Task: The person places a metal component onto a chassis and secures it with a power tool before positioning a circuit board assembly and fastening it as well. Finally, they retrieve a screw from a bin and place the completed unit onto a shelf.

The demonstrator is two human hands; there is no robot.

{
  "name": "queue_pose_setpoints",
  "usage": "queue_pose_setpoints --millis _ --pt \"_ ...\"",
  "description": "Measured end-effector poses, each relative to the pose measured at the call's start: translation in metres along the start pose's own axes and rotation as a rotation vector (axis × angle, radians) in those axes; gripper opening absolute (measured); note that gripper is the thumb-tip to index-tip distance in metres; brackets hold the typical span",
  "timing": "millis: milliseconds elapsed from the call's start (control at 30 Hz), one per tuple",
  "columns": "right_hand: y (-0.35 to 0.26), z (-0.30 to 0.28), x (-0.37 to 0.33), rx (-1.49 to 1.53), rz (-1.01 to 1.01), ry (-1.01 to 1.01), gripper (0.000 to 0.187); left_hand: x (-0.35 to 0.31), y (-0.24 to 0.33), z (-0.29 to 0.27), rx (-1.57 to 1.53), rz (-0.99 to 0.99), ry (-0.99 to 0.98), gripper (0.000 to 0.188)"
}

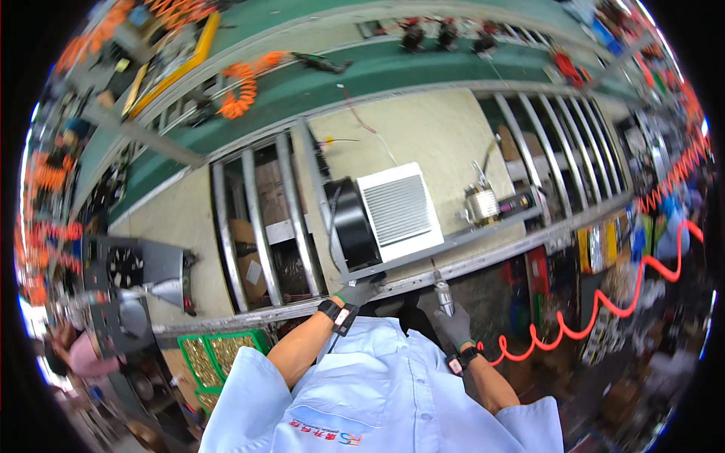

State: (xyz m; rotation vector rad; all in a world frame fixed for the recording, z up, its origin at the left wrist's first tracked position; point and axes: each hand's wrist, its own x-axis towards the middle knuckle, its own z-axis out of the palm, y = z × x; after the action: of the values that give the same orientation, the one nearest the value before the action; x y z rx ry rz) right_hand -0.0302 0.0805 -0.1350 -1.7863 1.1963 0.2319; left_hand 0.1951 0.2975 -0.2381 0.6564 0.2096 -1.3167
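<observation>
My right hand (455, 328), in a grey glove, is closed around a silver air screwdriver (445, 296). The driver's thin bit points away from me, toward the bench's front edge. My left hand (359, 290), also gloved, is at that edge, beside the near side of a grey metal chassis (420, 260); its fingers are too dark to make out. A white finned block (400, 210) stands in the chassis next to a black curved housing (353, 223). Farther right in it are a silver cylindrical part (481, 202) and a dark cylinder (516, 203).
Metal rollers (255, 219) interrupt the bench top (177, 238) on both sides. At left stands another grey chassis with a fan (143, 268). Green trays of small brass-coloured parts (219, 359) are at near left. A coiled red hose (563, 332) hangs at right. A person in pink (92, 355) is at far left.
</observation>
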Motion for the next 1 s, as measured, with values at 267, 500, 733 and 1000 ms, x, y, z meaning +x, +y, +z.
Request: queue_pose_setpoints --millis 267,500,733,1000 --pt "0.031 -0.027 0.08 -0.209 -0.204 -0.073 0.039 0.001 0.0 0.027 0.654 0.364 0.474 0.031" --pt "0.072 -0.037 0.129 -0.273 -0.225 -0.263 0.034 -0.107 -0.078 0.043 0.17 0.444 0.895 0.023" --pt "0.054 -0.054 0.122 -0.271 -0.299 -0.434 0.026 -0.233 -0.211 0.015 -0.245 0.587 1.223 0.021" --pt "0.076 -0.047 0.152 -0.41 -0.434 -0.375 0.032 -0.368 -0.247 -0.029 0.062 0.642 2.0 0.025"
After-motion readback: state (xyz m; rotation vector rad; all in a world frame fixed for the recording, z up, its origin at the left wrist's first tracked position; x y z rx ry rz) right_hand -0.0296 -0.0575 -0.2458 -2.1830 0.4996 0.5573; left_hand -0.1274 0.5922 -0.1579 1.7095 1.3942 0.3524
